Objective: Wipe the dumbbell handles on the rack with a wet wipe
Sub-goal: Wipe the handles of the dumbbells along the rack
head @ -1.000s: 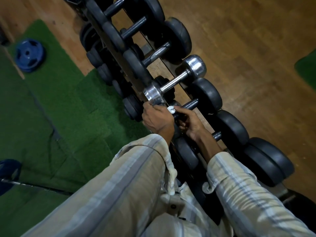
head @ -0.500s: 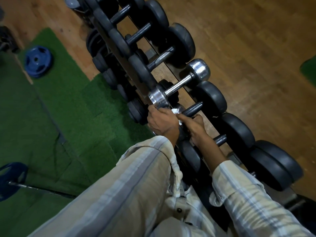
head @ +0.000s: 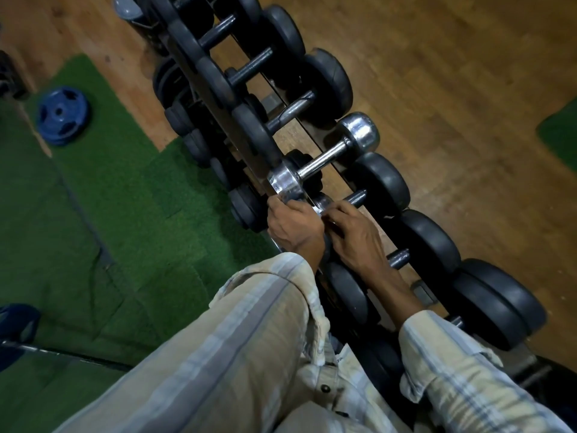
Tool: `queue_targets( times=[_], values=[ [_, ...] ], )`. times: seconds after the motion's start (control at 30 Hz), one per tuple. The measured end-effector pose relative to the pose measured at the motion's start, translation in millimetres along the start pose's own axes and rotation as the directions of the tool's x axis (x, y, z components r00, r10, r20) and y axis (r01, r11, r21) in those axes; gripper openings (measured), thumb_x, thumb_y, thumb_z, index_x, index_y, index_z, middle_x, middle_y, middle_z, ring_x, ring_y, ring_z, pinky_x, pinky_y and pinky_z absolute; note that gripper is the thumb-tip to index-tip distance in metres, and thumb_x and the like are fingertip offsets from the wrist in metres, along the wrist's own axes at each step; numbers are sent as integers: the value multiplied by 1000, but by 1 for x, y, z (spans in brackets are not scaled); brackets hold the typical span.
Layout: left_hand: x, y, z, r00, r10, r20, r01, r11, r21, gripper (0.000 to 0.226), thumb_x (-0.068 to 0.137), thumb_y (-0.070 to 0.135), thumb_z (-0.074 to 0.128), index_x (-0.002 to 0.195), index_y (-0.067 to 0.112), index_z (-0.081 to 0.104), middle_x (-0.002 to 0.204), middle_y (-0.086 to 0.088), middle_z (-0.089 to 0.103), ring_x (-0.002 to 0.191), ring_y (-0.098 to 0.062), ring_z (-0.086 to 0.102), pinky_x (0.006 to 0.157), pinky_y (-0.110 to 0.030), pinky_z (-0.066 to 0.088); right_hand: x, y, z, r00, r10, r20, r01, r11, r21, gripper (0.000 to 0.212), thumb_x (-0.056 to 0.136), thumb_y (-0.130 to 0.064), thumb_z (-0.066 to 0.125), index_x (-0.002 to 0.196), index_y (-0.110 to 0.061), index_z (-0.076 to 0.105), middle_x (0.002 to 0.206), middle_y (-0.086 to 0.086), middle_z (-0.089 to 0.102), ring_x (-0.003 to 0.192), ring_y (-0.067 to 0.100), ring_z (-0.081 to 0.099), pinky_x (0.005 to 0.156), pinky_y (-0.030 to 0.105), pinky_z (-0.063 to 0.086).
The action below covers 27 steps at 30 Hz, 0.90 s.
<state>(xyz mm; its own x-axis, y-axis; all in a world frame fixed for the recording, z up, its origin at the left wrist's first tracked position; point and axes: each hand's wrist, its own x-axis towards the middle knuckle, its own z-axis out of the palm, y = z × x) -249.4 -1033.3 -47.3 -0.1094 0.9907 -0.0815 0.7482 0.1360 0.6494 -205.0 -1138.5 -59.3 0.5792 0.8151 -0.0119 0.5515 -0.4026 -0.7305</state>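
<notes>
A long rack (head: 249, 142) runs diagonally and carries black dumbbells plus one chrome dumbbell (head: 324, 159). Just below the chrome one lies a black dumbbell with a dark handle (head: 357, 196). My right hand (head: 356, 237) curls over the near part of that handle, holding a white wet wipe (head: 320, 214) of which only a sliver shows between my hands. My left hand (head: 293, 228) grips the near end of the same dumbbell, its fingers curled right under the chrome head. The near head is hidden by my hands.
More black dumbbells (head: 431, 242) fill the rack towards me, and smaller ones sit on a lower tier (head: 246, 207). A blue weight plate (head: 62, 115) lies on green turf (head: 118, 214) at left. Wooden floor (head: 452, 89) lies right of the rack.
My right hand has closed further over the handle, so less of the wipe shows. Both hands stay on the same dumbbell.
</notes>
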Motion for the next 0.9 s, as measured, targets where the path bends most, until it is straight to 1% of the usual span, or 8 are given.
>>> queue_targets(
  times=[0.13, 0.27, 0.4, 0.5, 0.63, 0.77, 0.83, 0.9],
  values=[
    [0, 0, -1, 1000, 12, -2, -12, 1000, -16, 38, 83, 24, 38, 105, 9, 64, 102, -17, 71, 94, -41, 65, 79, -45, 50, 8, 1, -5, 996, -50, 77, 59, 991, -120, 27, 89, -16, 64, 113, -23, 72, 133, -11, 59, 110, 16, 62, 74, 31, 54],
    [0, 0, -1, 1000, 8, 3, -8, 1000, -13, 37, 83, 24, 38, 104, 8, 64, 100, -17, 71, 92, -41, 64, 77, -45, 50, 12, -3, -8, 990, -73, 122, 100, 967, -235, 24, 93, -24, 59, 114, -20, 70, 122, -3, 58, 97, 23, 63, 63, 31, 48],
    [0, -1, -1, 1000, 10, 7, -10, 1000, 4, 35, 83, 23, 39, 102, 7, 63, 97, -18, 70, 90, -41, 64, 76, -46, 51, 16, 7, -17, 999, -11, 38, 26, 908, -419, 29, 95, -21, 63, 123, -16, 65, 119, 3, 54, 82, 28, 64, 55, 33, 49],
    [1, 1, -1, 1000, 6, 20, -6, 1000, 7, 34, 83, 23, 38, 102, 7, 62, 98, -17, 69, 90, -40, 64, 78, -48, 53, 24, 18, -27, 995, 77, -67, -99, 882, -462, 29, 98, -14, 61, 127, -13, 64, 118, 6, 55, 70, 31, 64, 50, 30, 37],
    [0, 0, -1, 1000, 1, 20, -1, 1000, 13, 35, 84, 23, 38, 103, 7, 62, 98, -17, 69, 89, -41, 65, 78, -48, 53, 20, 21, -27, 991, 100, -91, -133, 845, -518, 36, 95, -12, 63, 131, -7, 61, 123, 9, 57, 66, 30, 62, 49, 29, 30],
    [0, 1, -1, 1000, 6, 22, -6, 1000, 9, 35, 84, 23, 38, 103, 6, 61, 98, -18, 69, 88, -41, 64, 77, -49, 53, 14, 14, -18, 956, 181, -230, -265, 866, -424, 32, 96, -13, 63, 127, -11, 66, 120, 8, 61, 64, 35, 65, 50, 31, 38],
    [0, 2, -1, 1000, 9, 19, -9, 1000, 7, 34, 84, 23, 39, 103, 6, 61, 99, -18, 69, 89, -41, 64, 78, -49, 53, 15, 10, -11, 896, 258, -362, -369, 886, -282, 28, 98, -15, 61, 124, -15, 71, 108, 7, 65, 63, 34, 65, 52, 33, 47],
    [0, 1, -1, 1000, 7, 15, -7, 1000, 3, 33, 83, 23, 39, 102, 8, 62, 100, -17, 69, 90, -41, 64, 78, -48, 53, 16, 3, -3, 802, 370, -469, -465, 879, -103, 25, 100, -20, 62, 121, -16, 74, 96, 5, 65, 67, 26, 64, 58, 28, 46]
  ],
)
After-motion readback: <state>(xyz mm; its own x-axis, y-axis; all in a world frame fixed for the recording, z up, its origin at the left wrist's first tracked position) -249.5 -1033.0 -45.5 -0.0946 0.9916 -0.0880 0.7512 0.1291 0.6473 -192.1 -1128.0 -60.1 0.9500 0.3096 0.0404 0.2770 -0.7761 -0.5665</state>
